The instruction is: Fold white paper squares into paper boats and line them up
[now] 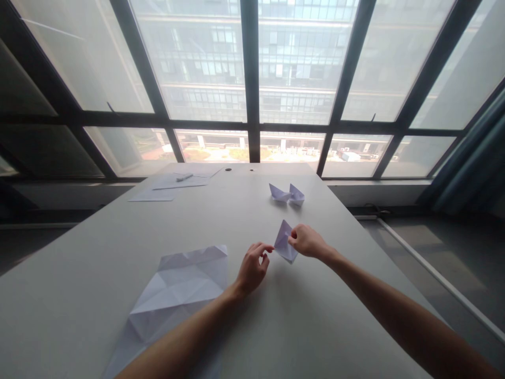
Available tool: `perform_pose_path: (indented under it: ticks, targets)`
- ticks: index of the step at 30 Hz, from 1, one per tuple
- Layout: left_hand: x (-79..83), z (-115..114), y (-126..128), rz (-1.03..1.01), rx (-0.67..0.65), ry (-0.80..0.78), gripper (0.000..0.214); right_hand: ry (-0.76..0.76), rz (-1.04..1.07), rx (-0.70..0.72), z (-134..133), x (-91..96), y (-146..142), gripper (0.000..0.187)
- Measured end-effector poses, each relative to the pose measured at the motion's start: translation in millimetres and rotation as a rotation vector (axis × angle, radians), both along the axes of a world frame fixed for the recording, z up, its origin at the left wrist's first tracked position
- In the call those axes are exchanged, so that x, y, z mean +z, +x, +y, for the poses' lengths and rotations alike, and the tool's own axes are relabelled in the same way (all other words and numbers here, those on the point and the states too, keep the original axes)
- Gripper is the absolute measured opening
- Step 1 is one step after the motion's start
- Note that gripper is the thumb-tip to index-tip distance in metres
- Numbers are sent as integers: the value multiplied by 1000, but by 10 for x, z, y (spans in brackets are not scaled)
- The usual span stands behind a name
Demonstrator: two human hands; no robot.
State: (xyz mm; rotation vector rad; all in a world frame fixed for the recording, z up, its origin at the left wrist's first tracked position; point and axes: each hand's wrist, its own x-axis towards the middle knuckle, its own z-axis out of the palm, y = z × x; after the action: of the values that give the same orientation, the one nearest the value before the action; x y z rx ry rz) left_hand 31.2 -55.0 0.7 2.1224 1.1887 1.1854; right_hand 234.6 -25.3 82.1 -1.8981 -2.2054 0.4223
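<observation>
A folded white paper boat is held just above the white table, tilted with one point up. My right hand is closed on its right side, fingers curled in a pinch at the middle fold. Beside its left edge is my left hand, thumb and forefinger apart, with a fingertip at or very near the paper; whether it touches I cannot tell. Farther back, two finished-looking paper boats stand side by side. A large creased sheet of paper lies under and left of my left forearm, partly hidden by it.
At the table's far left lie several flat sheets of paper, with a small whitish object on top. The white table reaches to a wall of windows. A blue curtain hangs at the right.
</observation>
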Motion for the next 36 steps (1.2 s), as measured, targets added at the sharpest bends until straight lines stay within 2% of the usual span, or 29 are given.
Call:
perform_pose_path:
  ticks: [3,8,12,15,18,20,26,31,36]
  targets:
    - [-15,0,0,-17,8,-41,33,18,-12,16,409,100,-109,25]
    - [-42,-27,-2,-50,18,-108,31,1,-34,35,1317,188,-477,24]
    - [-45,-63,9,-74,18,-141,31,-49,-62,27,1926,116,-762,30]
    - [-55,-78,20,-89,27,-172,31,-104,-89,9,2218,14,-888,35]
    - [-66,-85,22,-105,25,-200,32,-127,-111,-5,2399,-26,-914,33]
    - [-65,-90,19,-117,29,-213,32,-125,-120,-16,2491,13,-860,35]
    - [-43,-94,12,-126,29,-241,31,-33,-166,-116,2689,201,-427,36]
    - [-51,-91,11,-126,25,-243,31,-61,-223,-160,2760,133,-167,34]
    - [-50,-95,9,-134,25,-245,31,-94,-253,-161,2792,69,-181,35]
